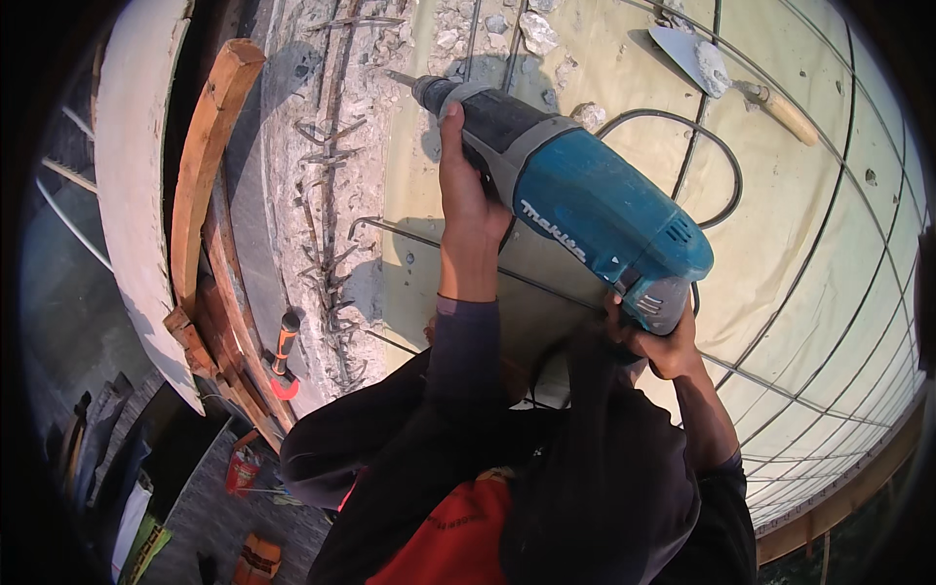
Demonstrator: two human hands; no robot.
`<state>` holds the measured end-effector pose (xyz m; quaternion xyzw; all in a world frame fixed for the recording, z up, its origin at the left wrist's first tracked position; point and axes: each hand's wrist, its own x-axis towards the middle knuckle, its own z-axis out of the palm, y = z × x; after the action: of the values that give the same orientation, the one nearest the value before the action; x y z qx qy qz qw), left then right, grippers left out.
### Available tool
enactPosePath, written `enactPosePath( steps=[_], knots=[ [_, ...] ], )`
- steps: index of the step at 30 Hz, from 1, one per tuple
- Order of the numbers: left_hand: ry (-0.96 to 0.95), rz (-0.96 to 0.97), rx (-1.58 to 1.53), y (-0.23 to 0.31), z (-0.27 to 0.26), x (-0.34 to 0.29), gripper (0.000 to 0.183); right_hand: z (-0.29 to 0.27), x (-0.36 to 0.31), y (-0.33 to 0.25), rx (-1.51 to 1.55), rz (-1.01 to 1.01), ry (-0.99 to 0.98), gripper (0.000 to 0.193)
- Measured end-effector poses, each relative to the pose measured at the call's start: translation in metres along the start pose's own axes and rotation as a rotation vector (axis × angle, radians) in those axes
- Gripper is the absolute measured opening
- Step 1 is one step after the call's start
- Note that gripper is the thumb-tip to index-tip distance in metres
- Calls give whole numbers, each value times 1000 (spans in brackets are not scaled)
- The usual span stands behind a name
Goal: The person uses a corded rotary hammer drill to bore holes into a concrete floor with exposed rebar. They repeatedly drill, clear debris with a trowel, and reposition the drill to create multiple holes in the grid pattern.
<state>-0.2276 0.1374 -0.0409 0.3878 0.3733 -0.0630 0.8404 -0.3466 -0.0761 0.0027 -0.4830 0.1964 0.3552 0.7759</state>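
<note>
A teal and black demolition hammer (595, 195) lies slantwise in both my hands, its bit pointing to the far left. My left hand (468, 200) is closed round the front grip behind the nose. At the back end, my right hand (663, 341) is wrapped round the rear handle; the body of the tool hides some of its fingers. The thin steel bit (398, 77) reaches over a strip of rough, broken concrete (312, 195) with bent wire ends sticking out. Whether the tip touches the concrete, I cannot tell. A black cable (733, 166) loops beside the tool.
Pale sheeting (780, 263) crossed by steel bars spreads right. A trowel (692, 60) and concrete rubble (538, 34) lie at the far side. Left are a timber (210, 146), a pale board (141, 195), an orange-and-black-handled tool (286, 341) and a drop to a lower level.
</note>
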Motion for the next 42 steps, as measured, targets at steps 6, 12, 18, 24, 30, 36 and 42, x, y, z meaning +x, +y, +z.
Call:
enactPosePath(
  steps=[6,12,18,24,30,36,42],
  knots=[
    [28,50,48,5,-19,-3,47,4,-2,64,-581,-445,-3,31],
    [80,85,89,1,-45,-1,48,12,6,88,-525,-511,-148,33],
    [-5,-9,-95,-3,-88,10,54,28,15,81,-592,-486,-285,49],
    [-337,-129,-357,-15,-107,9,78,31,22,107,-734,-555,-283,65],
    [-500,-177,-509,-14,-124,13,83,35,19,128,-888,-622,-276,80],
    [-511,-195,-510,-11,-127,16,84,37,23,136,-896,-631,-285,87],
    [-505,-179,-538,-10,-127,22,82,46,26,129,-969,-707,-263,81]
  ],
)
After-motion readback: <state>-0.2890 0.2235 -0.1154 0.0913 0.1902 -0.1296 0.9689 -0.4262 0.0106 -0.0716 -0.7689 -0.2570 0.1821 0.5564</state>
